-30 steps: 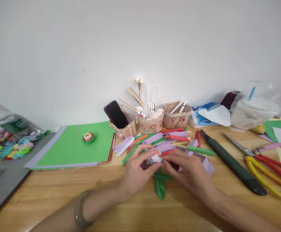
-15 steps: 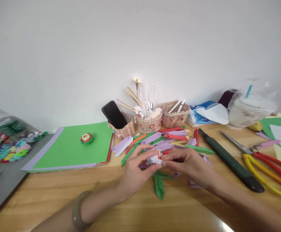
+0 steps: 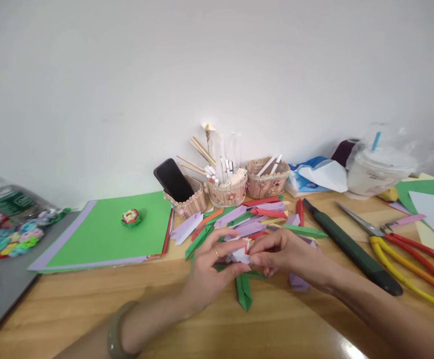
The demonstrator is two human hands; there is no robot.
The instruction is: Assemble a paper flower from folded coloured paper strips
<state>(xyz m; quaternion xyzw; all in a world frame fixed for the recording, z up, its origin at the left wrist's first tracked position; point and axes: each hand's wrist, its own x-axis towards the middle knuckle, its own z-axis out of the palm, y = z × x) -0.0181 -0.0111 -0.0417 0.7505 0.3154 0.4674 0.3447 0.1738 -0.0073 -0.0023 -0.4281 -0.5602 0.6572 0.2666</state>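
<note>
Both hands meet over the middle of the wooden table (image 3: 209,329). My left hand (image 3: 211,267), with a ring and a green bangle on the wrist, pinches a small folded paper piece (image 3: 241,252), white with red edges. My right hand (image 3: 282,254) grips the same piece from the right, fingers curled. Under the hands lies a folded green paper strip (image 3: 244,293). Behind them spreads a pile of folded paper strips (image 3: 246,219) in purple, green and red.
Green paper sheets (image 3: 112,232) with a small paper flower (image 3: 130,217) lie left. A phone (image 3: 173,180) leans in a stick basket; two more baskets hold pens. A utility knife (image 3: 351,247), scissors (image 3: 396,244), a lidded cup (image 3: 379,172) and a tissue pack stand right. Colourful paper flowers (image 3: 3,234) lie far left.
My right hand has drawn in toward the left hand and closed its fingers on the paper piece. A purple strip near it now lies uncovered on the table.
</note>
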